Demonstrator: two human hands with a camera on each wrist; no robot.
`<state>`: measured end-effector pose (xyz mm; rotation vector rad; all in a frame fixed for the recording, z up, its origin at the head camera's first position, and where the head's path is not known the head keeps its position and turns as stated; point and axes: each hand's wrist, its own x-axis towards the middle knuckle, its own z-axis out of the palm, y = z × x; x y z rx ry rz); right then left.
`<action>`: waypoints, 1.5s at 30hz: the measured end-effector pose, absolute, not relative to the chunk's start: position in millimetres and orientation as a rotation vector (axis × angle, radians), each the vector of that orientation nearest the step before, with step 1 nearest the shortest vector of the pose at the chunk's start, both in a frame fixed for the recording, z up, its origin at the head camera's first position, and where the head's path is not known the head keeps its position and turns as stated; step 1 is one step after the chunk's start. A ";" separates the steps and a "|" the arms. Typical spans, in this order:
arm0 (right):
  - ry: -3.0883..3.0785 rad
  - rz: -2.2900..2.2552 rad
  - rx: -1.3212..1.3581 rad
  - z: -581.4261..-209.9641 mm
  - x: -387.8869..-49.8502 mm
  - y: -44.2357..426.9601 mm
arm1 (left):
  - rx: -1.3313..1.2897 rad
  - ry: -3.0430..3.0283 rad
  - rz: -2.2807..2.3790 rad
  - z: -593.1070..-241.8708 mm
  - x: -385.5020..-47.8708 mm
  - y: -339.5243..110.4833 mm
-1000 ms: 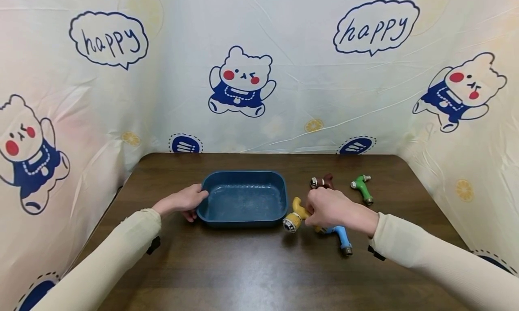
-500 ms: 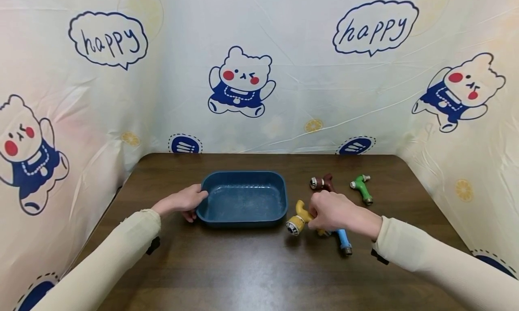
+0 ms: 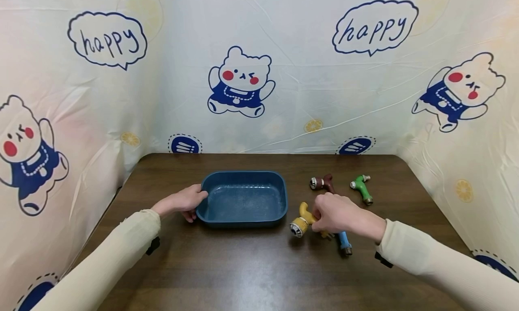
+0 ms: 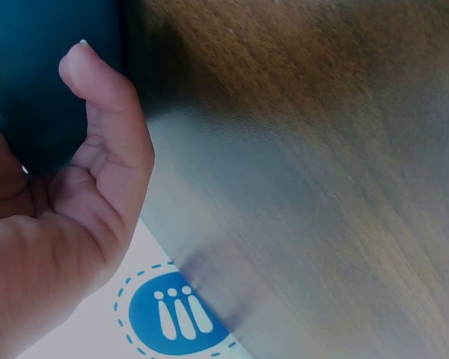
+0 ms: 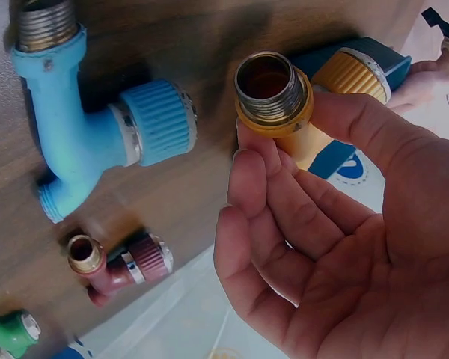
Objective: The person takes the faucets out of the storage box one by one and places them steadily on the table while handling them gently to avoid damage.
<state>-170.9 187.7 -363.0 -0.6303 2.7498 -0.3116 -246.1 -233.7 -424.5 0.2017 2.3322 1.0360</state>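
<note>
My left hand (image 3: 187,200) grips the left end of a dark blue rectangular tray (image 3: 243,223), its thumb over the rim. In the left wrist view the thumb lies against the tray's wall (image 4: 45,90). To the right of the tray, my right hand (image 3: 338,214) pinches a yellow faucet (image 3: 301,225) between thumb and fingers, above the table. The faucet's threaded brass end (image 5: 273,93) faces the right wrist camera. Below and behind that hand lies a light blue faucet (image 5: 75,127), partly hidden by it in the head view.
A dark red faucet (image 3: 322,183) lies behind my right hand, with a green faucet (image 3: 362,189) farther right. All rest on the brown wooden table (image 3: 227,270). Printed cloth (image 3: 300,76) hangs around the back and sides.
My right hand has moved slightly right and toward me with the yellow faucet, covering more of the light blue faucet. The left hand and tray have stayed put.
</note>
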 end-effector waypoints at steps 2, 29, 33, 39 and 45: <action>2.749 -0.310 -0.624 -363.3 -170.9 188.7 | 0.204 2.332 1.037 -425.8 -246.9 -234.3; 2.740 -0.364 -0.573 -364.6 -166.9 202.3 | 0.204 2.343 1.017 -423.8 -245.6 -233.9; 2.742 -0.378 -0.577 -365.2 -166.5 206.5 | 0.207 2.343 1.019 -424.3 -245.9 -234.1; 2.755 -0.381 -0.572 -366.9 -167.0 212.0 | 0.203 2.329 1.020 -425.4 -248.3 -236.1; 2.769 -0.371 -0.572 -370.4 -167.1 218.4 | 0.195 2.324 1.020 -425.1 -247.5 -234.8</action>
